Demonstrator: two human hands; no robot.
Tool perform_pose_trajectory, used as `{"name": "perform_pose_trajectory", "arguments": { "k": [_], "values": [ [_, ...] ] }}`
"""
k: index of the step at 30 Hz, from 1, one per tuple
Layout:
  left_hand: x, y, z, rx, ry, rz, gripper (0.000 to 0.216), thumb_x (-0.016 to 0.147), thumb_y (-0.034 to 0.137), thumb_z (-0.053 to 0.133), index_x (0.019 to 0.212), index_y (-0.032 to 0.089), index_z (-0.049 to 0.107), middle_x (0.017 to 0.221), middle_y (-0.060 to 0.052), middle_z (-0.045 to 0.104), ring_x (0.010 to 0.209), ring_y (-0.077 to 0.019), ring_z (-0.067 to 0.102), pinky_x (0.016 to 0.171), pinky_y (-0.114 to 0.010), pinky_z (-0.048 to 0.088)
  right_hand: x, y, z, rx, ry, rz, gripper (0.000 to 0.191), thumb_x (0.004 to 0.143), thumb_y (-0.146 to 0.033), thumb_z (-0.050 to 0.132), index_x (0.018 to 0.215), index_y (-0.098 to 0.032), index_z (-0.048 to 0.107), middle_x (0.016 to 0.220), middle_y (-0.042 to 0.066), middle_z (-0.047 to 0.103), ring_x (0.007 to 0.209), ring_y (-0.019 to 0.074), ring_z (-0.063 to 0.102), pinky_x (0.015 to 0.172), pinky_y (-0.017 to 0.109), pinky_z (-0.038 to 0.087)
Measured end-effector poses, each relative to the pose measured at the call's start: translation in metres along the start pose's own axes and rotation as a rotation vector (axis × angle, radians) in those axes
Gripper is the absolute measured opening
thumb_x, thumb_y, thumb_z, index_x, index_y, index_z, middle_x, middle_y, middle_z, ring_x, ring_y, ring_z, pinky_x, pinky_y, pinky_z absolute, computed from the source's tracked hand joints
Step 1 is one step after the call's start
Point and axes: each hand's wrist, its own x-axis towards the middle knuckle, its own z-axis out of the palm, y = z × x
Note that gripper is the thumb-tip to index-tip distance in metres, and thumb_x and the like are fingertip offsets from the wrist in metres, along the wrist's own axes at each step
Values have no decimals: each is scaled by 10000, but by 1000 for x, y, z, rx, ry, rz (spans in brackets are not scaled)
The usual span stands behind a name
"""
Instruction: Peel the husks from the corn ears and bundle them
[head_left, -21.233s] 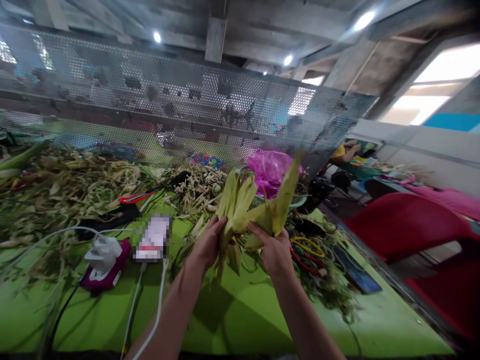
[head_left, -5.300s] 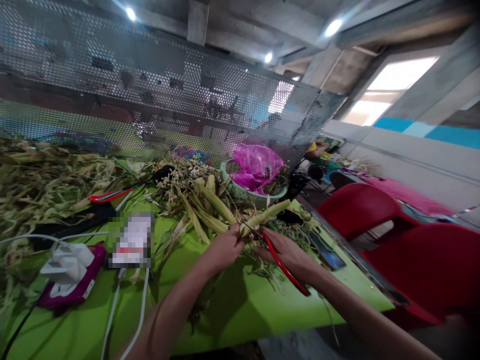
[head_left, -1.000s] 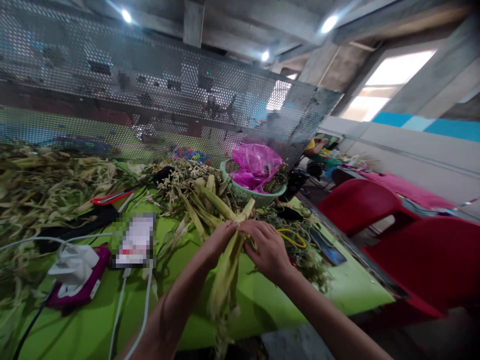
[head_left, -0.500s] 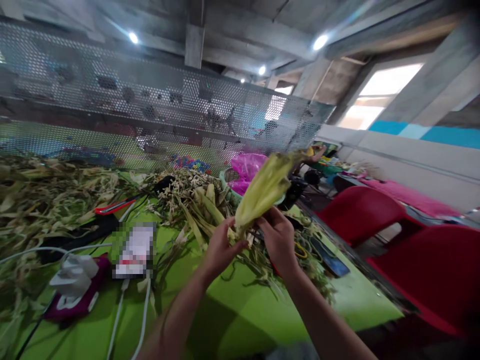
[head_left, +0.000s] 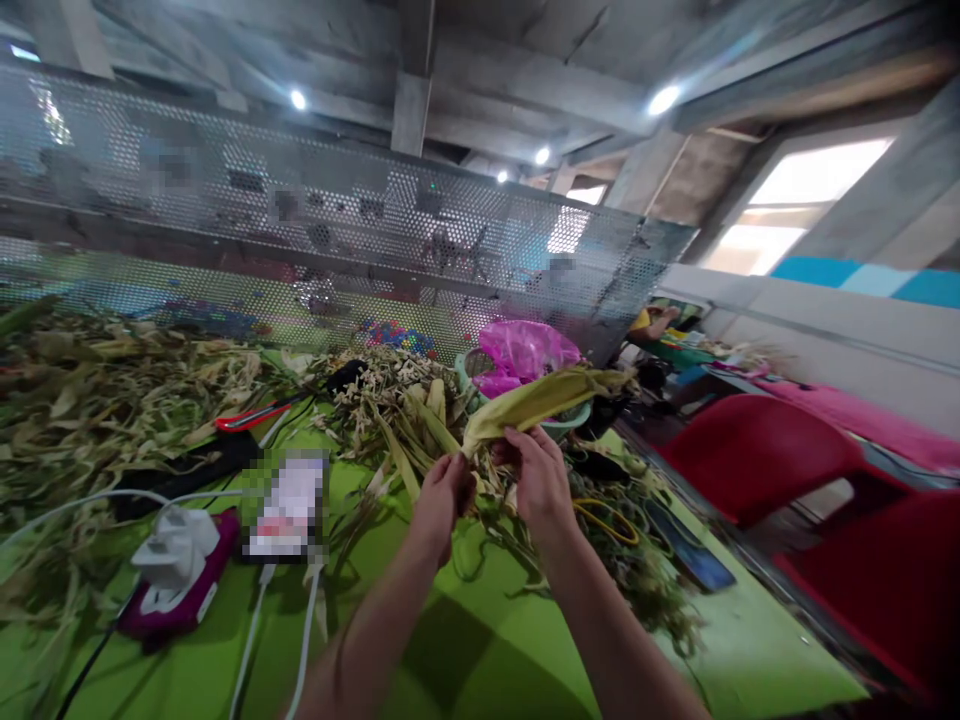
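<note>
Hands: two, both the person's own, raised just over the table.
Left hand: fingers curled shut, pinching the lower end of the husk bundle.
Right hand: closed round the same lower end, just beside the left hand.
Held thing: one yellow-green corn husk bundle, lying almost level with its tip to the right, in front of the basket.
Table: one lime-green table top.
Basket: one teal plastic basket behind the hands, with one crumpled pink plastic bag in it.
Loose husks: dry leaf heaps across the left and middle of the table, too many to count.
Cables: two white cables near the front edge.
Charger: one white plug on a purple block.
Tool: one red-handled tool among the leaves.
Chairs: two red plastic chairs at the right.
</note>
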Motion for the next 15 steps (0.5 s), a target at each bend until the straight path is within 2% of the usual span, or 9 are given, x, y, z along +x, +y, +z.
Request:
{"name": "perform_pose_trajectory", "arguments": {
  "k": [4,7,9,11,15],
  "values": [
    [1,3,-2,25,-40,8,457,705,592,675,829,188,499,663,63,421,565,-55,395,510,-173,293,-1,6,-4,16,-54,-34,173,695,-323,722,768,-200,625,671,-33,616,575,113,544,560,230,459],
    [-1,6,-5,104,-81,-23,462,742,638,607,856,207,486,621,78,387,486,-47,329,443,-174,217,2,4,-6,-2,-122,-84,256,749,-352,718,967,-243,640,936,-7,674,697,118,588,641,241,480],
    [-2,6,-6,121,-110,-85,487,731,668,594,868,217,475,622,82,397,444,-40,293,415,-179,174,6,5,-6,6,-154,-63,360,743,-339,734,1078,-274,623,1061,-1,671,703,109,588,637,238,476],
    [-1,4,-7,125,-157,-143,500,712,673,611,874,222,469,634,84,415,423,-31,282,404,-180,164,10,7,-6,19,-189,-11,399,721,-327,750,1099,-271,634,1049,1,677,661,103,576,610,237,467],
    [3,-3,-8,179,-169,-214,507,680,644,665,923,238,483,614,94,419,411,-31,305,402,-180,152,15,13,-7,49,-191,50,309,670,-326,784,942,-219,686,857,-3,682,617,111,562,582,239,450]
  ]
}}
